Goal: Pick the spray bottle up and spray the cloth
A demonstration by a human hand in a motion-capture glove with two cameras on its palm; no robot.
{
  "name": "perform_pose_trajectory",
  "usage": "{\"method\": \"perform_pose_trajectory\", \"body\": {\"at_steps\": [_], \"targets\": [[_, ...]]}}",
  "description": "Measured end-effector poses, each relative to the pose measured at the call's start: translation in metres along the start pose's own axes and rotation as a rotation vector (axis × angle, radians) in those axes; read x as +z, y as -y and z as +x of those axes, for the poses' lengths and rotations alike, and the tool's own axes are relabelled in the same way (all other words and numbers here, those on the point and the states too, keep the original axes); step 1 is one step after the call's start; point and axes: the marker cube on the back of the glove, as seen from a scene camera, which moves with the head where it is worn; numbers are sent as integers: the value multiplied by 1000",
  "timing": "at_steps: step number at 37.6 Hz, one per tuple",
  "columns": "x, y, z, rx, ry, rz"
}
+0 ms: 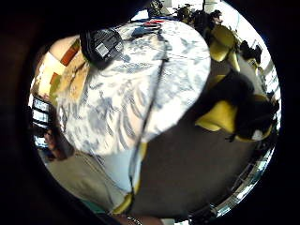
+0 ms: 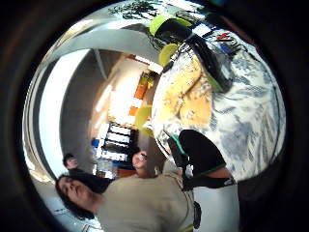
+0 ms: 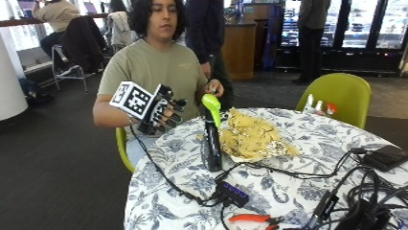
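The spray bottle (image 3: 211, 139), black with a bright green spray head, stands upright on the table with the blue floral tablecloth (image 3: 306, 187). A yellow patterned cloth (image 3: 255, 136) lies crumpled just beside it, toward the table's middle. My gloved right hand (image 3: 159, 112) is raised off the table edge, a short way from the bottle at the height of its head, fingers loosely curled and holding nothing. The person's bare left hand (image 3: 215, 88) hovers behind the green head. From the thumb side palm view the bottle (image 2: 203, 152) is close, with the cloth (image 2: 186, 96) beyond it.
Black cables run across the table to a small hub (image 3: 233, 192). Red-handled pliers (image 3: 252, 219) lie at the front edge and a black box (image 3: 386, 157) at the right. A green chair (image 3: 338, 93) stands behind the table.
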Motion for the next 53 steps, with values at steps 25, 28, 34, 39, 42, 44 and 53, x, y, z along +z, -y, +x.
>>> {"method": "perform_pose_trajectory", "body": {"at_steps": [25,28,34,39,42,44,53], "targets": [[79,147,-4,262,309,403],[81,154,1,272,316,417],[82,170,10,201,320,464],[81,186,17,149,374,407],[80,192,18,110,377,380],[80,196,19,86,357,384],[76,212,25,72,341,372]]}}
